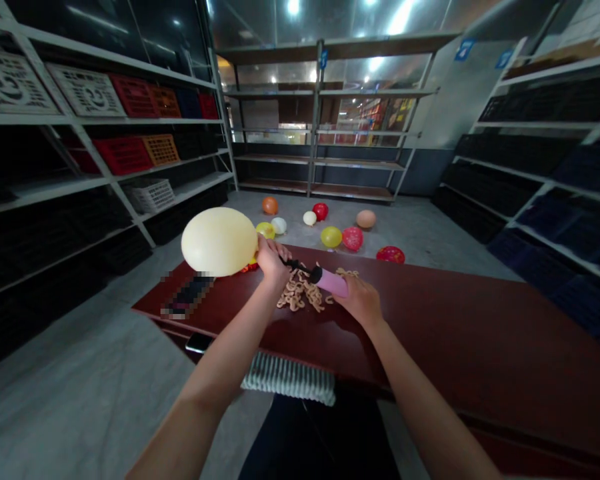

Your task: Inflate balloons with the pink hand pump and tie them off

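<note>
My left hand (271, 259) is closed round the neck of a big pale yellow balloon (219, 241), which it holds onto the black nozzle of a hand pump. The balloon is inflated and hangs over the left end of the dark red table (455, 320). My right hand (361, 301) is wrapped round the pink body of the pump (330, 281). Under the pump lies a heap of limp, uninflated tan balloons (300, 293) on the tabletop.
Several inflated balloons (331, 236) in orange, yellow, white, red and pink lie on the grey floor beyond the table. A dark flat object (190, 295), blurred, rests on the table's left end. Metal shelving with crates (125, 153) lines the left, back and right.
</note>
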Motion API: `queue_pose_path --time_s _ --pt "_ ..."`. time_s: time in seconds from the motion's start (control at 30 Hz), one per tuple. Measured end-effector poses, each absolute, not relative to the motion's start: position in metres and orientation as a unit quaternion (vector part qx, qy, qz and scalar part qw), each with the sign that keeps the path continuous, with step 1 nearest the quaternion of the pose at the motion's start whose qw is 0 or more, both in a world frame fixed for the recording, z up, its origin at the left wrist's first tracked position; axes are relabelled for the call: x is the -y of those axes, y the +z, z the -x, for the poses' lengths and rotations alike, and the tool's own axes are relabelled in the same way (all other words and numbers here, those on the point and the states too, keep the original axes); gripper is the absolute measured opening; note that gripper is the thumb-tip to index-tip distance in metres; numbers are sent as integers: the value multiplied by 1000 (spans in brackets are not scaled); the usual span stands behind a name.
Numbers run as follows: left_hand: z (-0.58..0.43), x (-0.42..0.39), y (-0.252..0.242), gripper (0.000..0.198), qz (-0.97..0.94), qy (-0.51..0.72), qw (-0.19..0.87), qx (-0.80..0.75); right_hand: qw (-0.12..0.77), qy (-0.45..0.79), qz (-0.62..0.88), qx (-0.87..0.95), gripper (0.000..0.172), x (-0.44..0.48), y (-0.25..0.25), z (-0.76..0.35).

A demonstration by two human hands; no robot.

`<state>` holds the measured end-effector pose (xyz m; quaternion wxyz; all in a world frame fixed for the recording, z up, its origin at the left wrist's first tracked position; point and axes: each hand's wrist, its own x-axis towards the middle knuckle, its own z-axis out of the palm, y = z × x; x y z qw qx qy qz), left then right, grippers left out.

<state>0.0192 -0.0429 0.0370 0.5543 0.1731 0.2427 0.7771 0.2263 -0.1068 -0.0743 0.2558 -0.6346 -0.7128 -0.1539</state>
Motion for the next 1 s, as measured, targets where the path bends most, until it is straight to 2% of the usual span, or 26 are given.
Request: queue_pose_path --time_s 0.13,0.3,0.47,0.7,1.0 --pt "11 50 55 50 -179 781 544 -247 244 -107 661 702 45 124 -69 -220" --pt "33 53 81 49 -225 780 537 -229 255 -35 676 690 47 137 -65 -209" --pt "15 55 92 50 -245 772 543 -222 287 -43 680 674 47 137 -71 -215" --pt "-38 50 78 53 -241 766 550 -231 270 -66 710 647 45 135 -74 -225" --pt "-100 49 25 49 -238 735 590 -235 296 -77 716 628 49 127 -76 -227"
